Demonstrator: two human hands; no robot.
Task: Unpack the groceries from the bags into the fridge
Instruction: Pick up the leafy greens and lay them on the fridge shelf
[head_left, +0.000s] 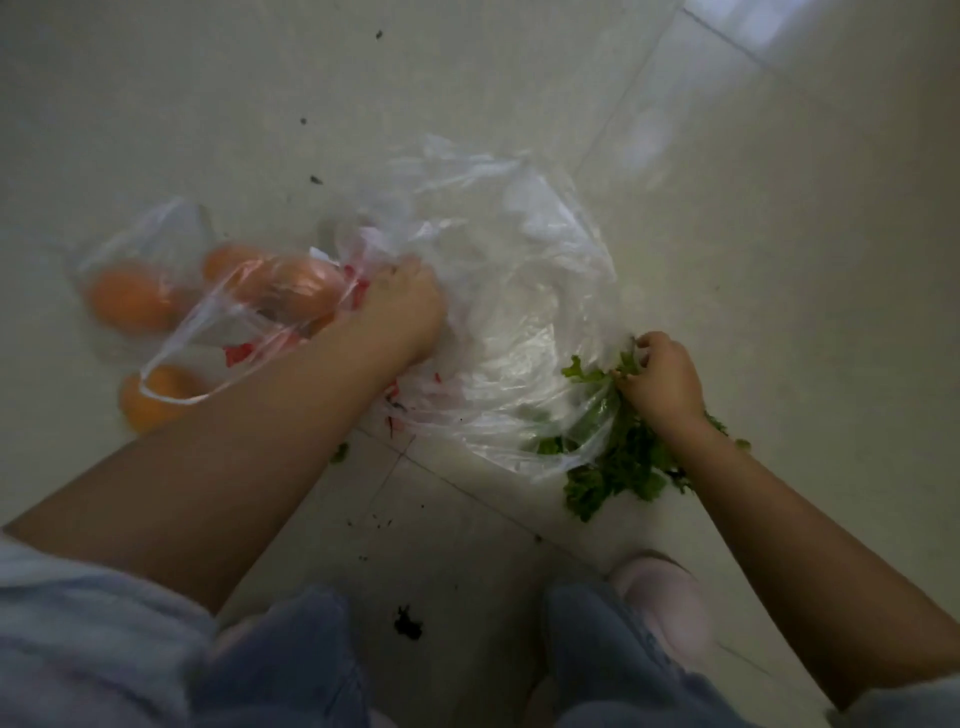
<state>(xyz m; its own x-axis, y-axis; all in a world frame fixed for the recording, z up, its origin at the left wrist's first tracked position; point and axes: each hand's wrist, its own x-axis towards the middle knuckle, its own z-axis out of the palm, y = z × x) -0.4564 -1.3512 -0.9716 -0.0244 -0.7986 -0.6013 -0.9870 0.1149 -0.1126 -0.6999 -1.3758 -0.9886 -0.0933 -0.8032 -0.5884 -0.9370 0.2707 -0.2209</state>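
Observation:
A large clear plastic bag (519, 291) lies crumpled on the tiled floor. My left hand (402, 306) grips its left edge, where red print shows. My right hand (657, 379) grips a bunch of green leafy lettuce (618, 462) at the bag's right rim, partly inside the plastic. Left of the big bag, a smaller clear bag (171, 291) holds several oranges (130, 301), blurred. The fridge is not in view.
Pale floor tiles (779, 234) stretch all around. Dark crumbs and a black scrap (408, 623) lie near my feet. My knees in blue trousers and a pink slipper (660, 603) fill the bottom of the view.

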